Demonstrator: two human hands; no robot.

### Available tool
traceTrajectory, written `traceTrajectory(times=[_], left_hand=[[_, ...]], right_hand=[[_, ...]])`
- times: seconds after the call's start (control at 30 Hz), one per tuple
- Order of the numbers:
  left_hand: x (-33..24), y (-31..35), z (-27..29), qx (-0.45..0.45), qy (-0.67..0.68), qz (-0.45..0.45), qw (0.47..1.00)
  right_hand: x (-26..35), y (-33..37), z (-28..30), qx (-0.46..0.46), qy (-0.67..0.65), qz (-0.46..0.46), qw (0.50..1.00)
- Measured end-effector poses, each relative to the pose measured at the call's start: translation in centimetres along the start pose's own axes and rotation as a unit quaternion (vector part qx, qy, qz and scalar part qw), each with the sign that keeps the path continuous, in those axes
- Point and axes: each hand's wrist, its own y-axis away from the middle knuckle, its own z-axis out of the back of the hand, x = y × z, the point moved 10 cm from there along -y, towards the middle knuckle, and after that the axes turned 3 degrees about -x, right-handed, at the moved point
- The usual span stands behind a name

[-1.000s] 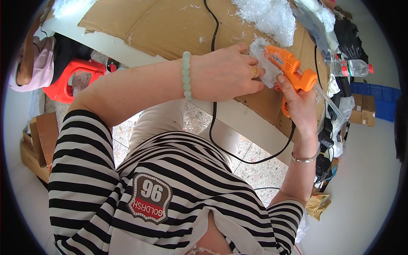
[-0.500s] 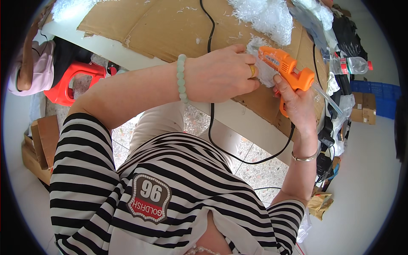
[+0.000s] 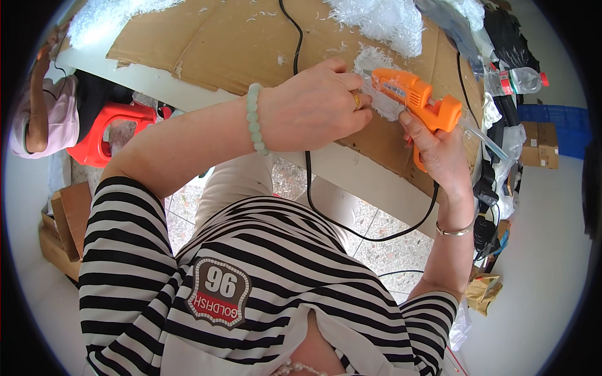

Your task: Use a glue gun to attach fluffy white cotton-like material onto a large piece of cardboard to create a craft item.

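Glue gun gripped in the right hand, nozzle end over a white fringed piece beside the left hand

The right hand is wrapped round the orange handle, thumb toward the near side of the gun body. From that hand the gun points left, toward the other hand's fingers; a clear glue stick juts from its back, to the right of the right hand. The left hand is palm down with its fingers bent at the near-left edge of the white piece; the fingertips are hidden, so I cannot tell whether they pinch it.

As for progress, the gun is in hand with a stick loaded, and the white piece is between the two hands at the nozzle. No glue can be made out on it, and whether the nozzle touches it cannot be told. No piece that can be called finished shows; a larger white heap lies beyond both hands, touched by neither.

Under the hands is a brown cardboard sheet on a white table. A black cable loops from below the right hand and passes beneath the left wrist. Farther right of the right hand is a clear bottle with a red cap; well left of the left hand is a red stool, near another person's arm.
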Motion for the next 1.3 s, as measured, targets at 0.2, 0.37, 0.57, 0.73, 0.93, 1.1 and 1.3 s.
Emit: traceTrajectory(times=[0.2, 0.37, 0.57, 0.73, 0.93, 1.1, 1.3], left_hand=[[0.1, -0.1, -0.2, 0.015, -0.001, 0.004, 1.0], [0.2, -0.1, -0.3, 0.041, 0.003, 0.007, 0.999], [5.4, -0.5, 3.3, -0.06, 0.142, 0.128, 0.98], [11.1, -0.4, -0.5, -0.037, 0.06, 0.194, 0.978], [12.6, -2.1, -4.0, 0.027, 0.087, 0.204, 0.975], [12.3, -3.5, -5.3, 0.099, 0.205, 0.25, 0.941], [11.0, -4.4, -5.0, 0.086, 0.154, 0.147, 0.973]], right_hand=[[-0.3, 0.4, 0.2, 0.024, 0.004, -0.021, 0.999], [-0.4, 0.8, 0.2, 0.037, -0.009, -0.039, 0.999], [-0.9, 1.0, 0.4, 0.029, -0.036, -0.046, 0.998], [-1.1, 0.8, 0.2, 0.032, -0.067, -0.031, 0.997], [-0.9, 0.8, -0.1, 0.041, -0.064, -0.024, 0.997], [-1.2, 0.9, -0.1, 0.034, -0.08, -0.026, 0.996], [-1.1, 0.9, -0.3, 0.039, -0.079, -0.024, 0.996]])
